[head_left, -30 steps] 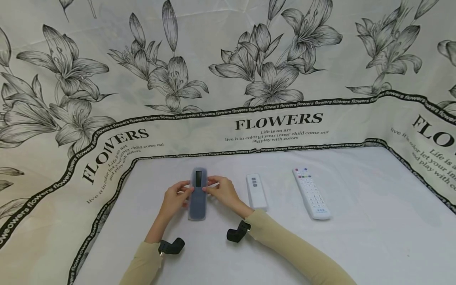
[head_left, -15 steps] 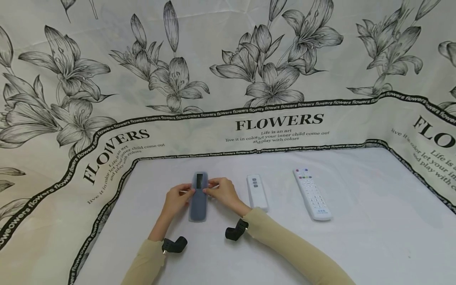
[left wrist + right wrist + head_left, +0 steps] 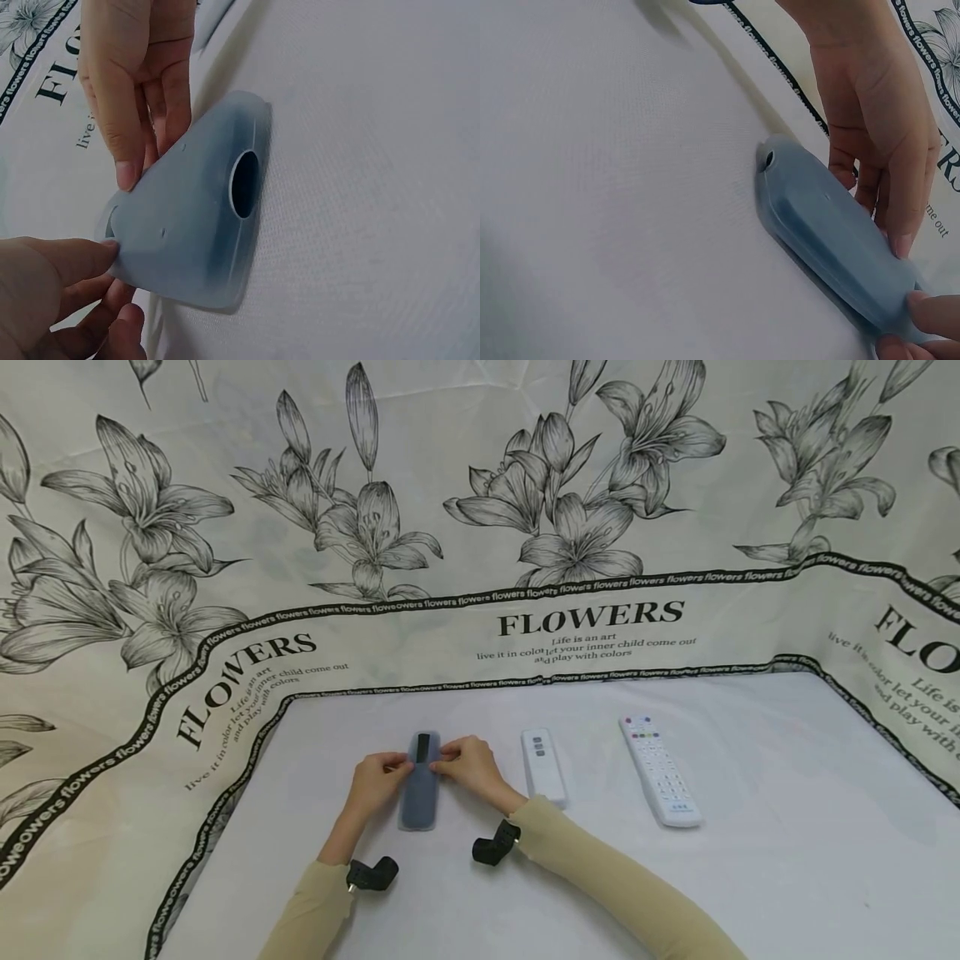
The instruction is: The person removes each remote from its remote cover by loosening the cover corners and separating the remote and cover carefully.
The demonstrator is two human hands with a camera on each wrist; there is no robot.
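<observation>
A blue-grey, semi-translucent remote control cover (image 3: pixel 420 797) is held by both hands near its far end, where a dark rectangular window (image 3: pixel 423 747) shows. My left hand (image 3: pixel 377 781) pinches its left edge, thumb on top and fingers below. On the opposite edge my right hand (image 3: pixel 471 766) pinches it the same way. In the left wrist view the cover (image 3: pixel 184 225) has an oval hole (image 3: pixel 244 184) at its near end, close over the cloth. From the right wrist view, the cover (image 3: pixel 825 225) slants down to the thumbs; the right hand (image 3: pixel 937 319) is only partly in frame.
A small white remote (image 3: pixel 545 772) with several grey buttons lies just right of my right hand. Farther right is a longer white remote (image 3: pixel 662 777) with coloured buttons. White cloth (image 3: pixel 787 827) covers the table, and a flower-printed curtain (image 3: pixel 480 552) rises behind and at the sides.
The cover's far end has come down and slightly toward me, with both hands still pinching its edges. My left hand has shifted slightly right. Both white remotes stay put.
</observation>
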